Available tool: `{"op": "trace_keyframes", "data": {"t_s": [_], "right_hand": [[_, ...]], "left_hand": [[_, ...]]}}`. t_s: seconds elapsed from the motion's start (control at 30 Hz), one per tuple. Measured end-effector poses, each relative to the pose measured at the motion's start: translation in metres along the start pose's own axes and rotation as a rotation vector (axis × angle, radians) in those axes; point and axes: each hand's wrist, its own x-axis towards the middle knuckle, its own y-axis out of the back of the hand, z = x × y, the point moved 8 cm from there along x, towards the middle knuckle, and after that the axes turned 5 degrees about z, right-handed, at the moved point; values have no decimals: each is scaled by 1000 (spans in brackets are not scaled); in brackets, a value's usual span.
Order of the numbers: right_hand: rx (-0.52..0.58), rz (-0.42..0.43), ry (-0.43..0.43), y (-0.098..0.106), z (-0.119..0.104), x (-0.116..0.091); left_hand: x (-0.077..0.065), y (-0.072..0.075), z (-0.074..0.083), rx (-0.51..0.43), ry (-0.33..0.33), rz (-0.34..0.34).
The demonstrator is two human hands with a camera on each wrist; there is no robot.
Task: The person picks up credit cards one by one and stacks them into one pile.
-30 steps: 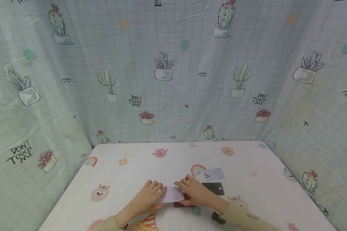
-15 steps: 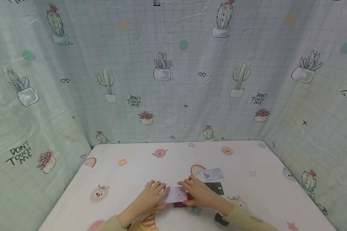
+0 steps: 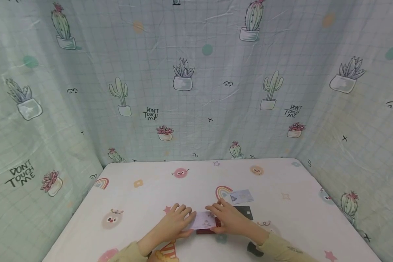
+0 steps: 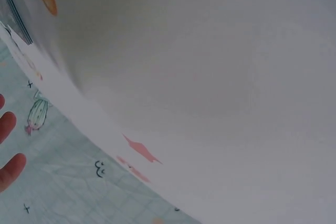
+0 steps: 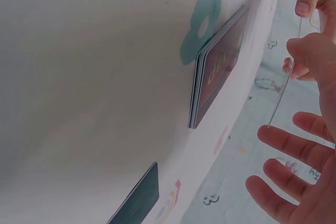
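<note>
Card [image 3: 203, 219], pinched in both hands' grip [image 3: 177, 222] [image 3: 230, 220] above red stack [image 3: 207, 230], could slip if either pinch loosens.

person: two bare hands | sleeves [image 3: 283, 248]: pale yellow-green, long, reaching the wrists | dark wrist-worn device [image 3: 254, 249]

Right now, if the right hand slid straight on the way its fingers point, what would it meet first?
The right hand points left, holding a pale card over the dark red card stack. Straight on, it would probably meet the left hand, which grips the card's other end.
</note>
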Motion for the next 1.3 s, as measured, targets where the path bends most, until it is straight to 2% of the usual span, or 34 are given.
{"op": "trace_keyframes", "data": {"t_s": [0.23, 0.47, 0.8, 1.03, 1.3], "right_hand": [[-13, 12, 8, 1, 3, -5], [-50, 22, 37, -1, 6, -9], [-45, -18, 44, -6, 10, -17], [-27, -16, 47, -4, 11, -21], [-17, -46, 36, -7, 11, -25]], "left_hand": [[2, -5, 5, 5, -25, -29], [4, -9, 10, 6, -43, -29], [5, -18, 12, 13, -44, -44], [7, -22, 13, 15, -50, -76], [8, -21, 17, 16, -62, -83]]}}
